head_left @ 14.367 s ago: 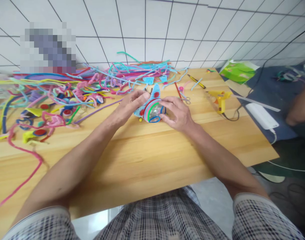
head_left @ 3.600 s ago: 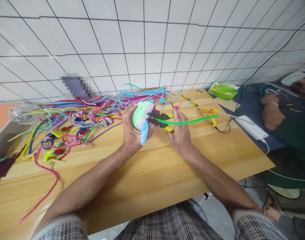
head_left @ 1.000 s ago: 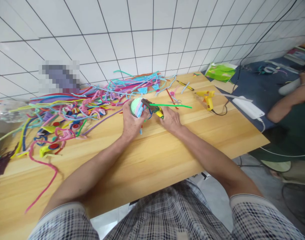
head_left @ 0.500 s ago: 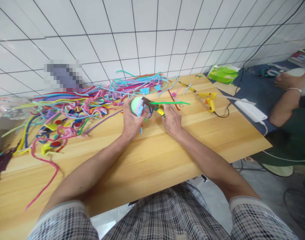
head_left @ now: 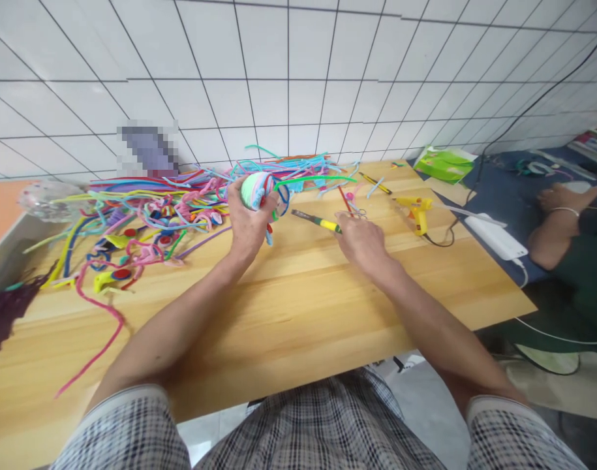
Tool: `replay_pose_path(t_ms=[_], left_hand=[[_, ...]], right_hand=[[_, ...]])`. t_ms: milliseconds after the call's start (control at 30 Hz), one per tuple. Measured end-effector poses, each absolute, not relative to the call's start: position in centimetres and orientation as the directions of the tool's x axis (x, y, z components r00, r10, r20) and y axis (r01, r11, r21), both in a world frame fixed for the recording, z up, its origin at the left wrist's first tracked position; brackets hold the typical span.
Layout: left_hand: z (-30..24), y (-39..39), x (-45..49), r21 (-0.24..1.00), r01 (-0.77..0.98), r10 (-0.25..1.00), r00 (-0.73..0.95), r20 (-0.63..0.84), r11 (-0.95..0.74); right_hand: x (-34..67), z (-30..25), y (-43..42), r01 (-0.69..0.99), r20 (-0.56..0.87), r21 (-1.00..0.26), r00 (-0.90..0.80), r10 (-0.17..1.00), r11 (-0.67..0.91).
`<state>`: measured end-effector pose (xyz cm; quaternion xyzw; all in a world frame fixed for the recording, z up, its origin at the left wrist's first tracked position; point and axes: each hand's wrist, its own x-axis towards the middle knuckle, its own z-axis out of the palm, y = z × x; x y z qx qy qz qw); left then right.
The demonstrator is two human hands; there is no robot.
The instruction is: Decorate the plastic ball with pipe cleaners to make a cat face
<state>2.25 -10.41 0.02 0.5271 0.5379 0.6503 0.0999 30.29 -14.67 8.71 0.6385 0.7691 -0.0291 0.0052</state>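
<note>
My left hand (head_left: 246, 219) is closed round a ball wrapped in pastel pipe cleaners (head_left: 253, 189), held up above the wooden table (head_left: 288, 307). A green pipe cleaner (head_left: 312, 179) sticks out of the ball to the right. My right hand (head_left: 361, 238) grips the yellow-green handle of a pair of pliers (head_left: 316, 222), whose dark jaws point left towards the ball and are a little apart from it.
A big heap of coloured pipe cleaners (head_left: 146, 202) covers the table's back left. Small scissors (head_left: 353, 207), a yellow glue gun (head_left: 416, 210) and a green packet (head_left: 445, 163) lie at the back right. Another person's arm (head_left: 555, 219) rests on the dark table at right.
The pliers have come away from the ball and moved right and down. My left hand has lifted the ball slightly and the green pipe cleaner now bends free from it.
</note>
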Motion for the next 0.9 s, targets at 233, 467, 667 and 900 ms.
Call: replay_pose_path(t_ms=[233,467,667,900], left_hand=[[1.8,-11.5,2.8,0.788,0.440,0.682,-0.414,0.603,-0.431],[1.9,-13.5,5.4,0.765,0.454,0.728,-0.304,0.614,-0.456],[1.9,-14.4,6.5,0.760,0.447,0.741,-0.266,0.616,-0.471],[1.4,-14.6,6.9,0.772,0.444,0.765,-0.248,0.594,-0.455]], right_hand=[[27.6,4.3,-14.2,0.899,-0.076,-0.280,-0.370,0.926,0.337],[29.9,4.5,-11.5,0.273,0.368,-0.867,-0.210,0.906,0.416],[28.3,6.7,-12.1,0.149,0.566,-0.800,-0.133,0.813,0.582],[27.9,6.2,-12.4,0.442,0.694,-0.491,-0.323,0.644,0.751]])
